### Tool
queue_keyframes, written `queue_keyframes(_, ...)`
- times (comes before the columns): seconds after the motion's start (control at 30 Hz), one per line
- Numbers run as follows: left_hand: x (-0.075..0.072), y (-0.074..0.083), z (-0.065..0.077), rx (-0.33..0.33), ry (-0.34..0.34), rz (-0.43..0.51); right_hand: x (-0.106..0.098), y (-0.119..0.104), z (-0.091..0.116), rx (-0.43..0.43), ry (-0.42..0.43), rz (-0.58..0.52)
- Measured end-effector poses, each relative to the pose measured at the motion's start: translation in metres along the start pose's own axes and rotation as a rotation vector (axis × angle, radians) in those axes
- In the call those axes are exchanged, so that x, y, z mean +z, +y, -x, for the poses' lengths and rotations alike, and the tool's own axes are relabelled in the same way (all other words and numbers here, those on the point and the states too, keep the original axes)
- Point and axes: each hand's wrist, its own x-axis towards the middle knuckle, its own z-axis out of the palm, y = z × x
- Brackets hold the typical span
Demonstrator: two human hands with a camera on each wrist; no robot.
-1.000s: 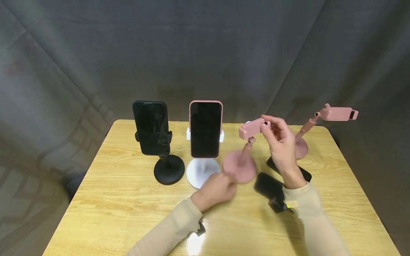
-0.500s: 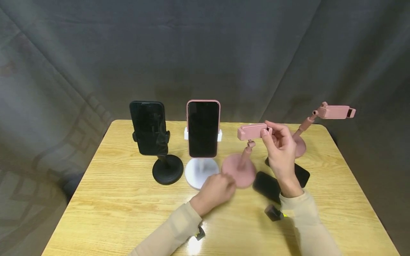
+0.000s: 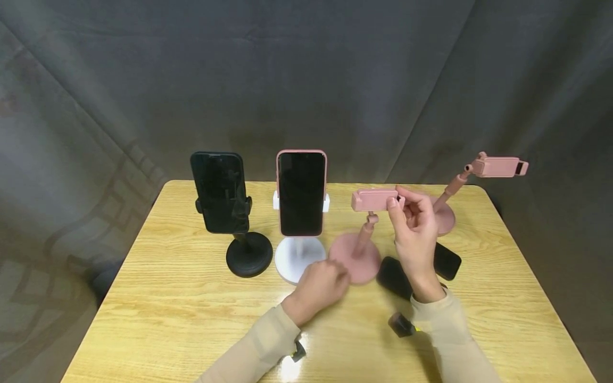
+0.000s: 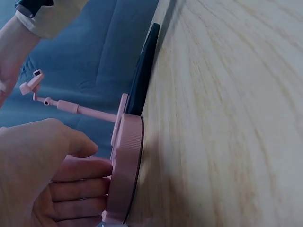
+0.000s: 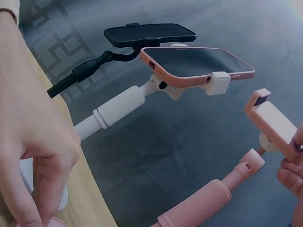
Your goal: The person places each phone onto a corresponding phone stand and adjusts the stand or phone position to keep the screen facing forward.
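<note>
A pink phone stand stands right of centre, its neck leaning up to a level clamp head. My right hand pinches the right end of that clamp between thumb and fingers, also seen in the right wrist view with the clamp. Down at the round base, my left hand rests its fingertips on the near left rim. In the left wrist view its fingers reach the edge of the base, thumb held apart. Nothing sits in this clamp.
Left of it, a white stand holds a pink-cased phone, and a black stand holds a black phone. Another pink stand is at the back right. Two dark phones lie on the table.
The pink clamp has turned from slanted to level and come slightly lower, with my right hand following it down. My left hand has stayed at the base.
</note>
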Motion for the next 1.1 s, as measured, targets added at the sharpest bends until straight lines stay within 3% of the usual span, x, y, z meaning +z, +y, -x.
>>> queue_keyframes(0.17,0.000,-0.001,0.001,-0.012,0.016,0.027,0.001,0.000,0.002,-0.023,0.014,0.004)
queue_keyframes(0.4,0.004,0.000,0.002,0.013,0.033,0.025,-0.002,-0.002,0.003,-0.011,-0.029,0.009)
queue_keyframes(0.57,0.008,0.001,0.004,0.065,0.034,-0.020,-0.013,0.000,0.005,-0.010,-0.135,0.035)
queue_keyframes(0.77,0.005,0.004,0.004,0.058,0.036,0.006,-0.029,0.008,0.013,-0.025,-0.298,0.114)
queue_keyframes(0.93,0.003,0.007,0.001,0.071,0.104,0.083,-0.037,0.010,0.021,-0.018,-0.362,0.207)
queue_keyframes(1.1,-0.006,0.012,-0.004,0.138,0.256,0.156,-0.042,0.003,0.030,-0.003,-0.387,0.371)
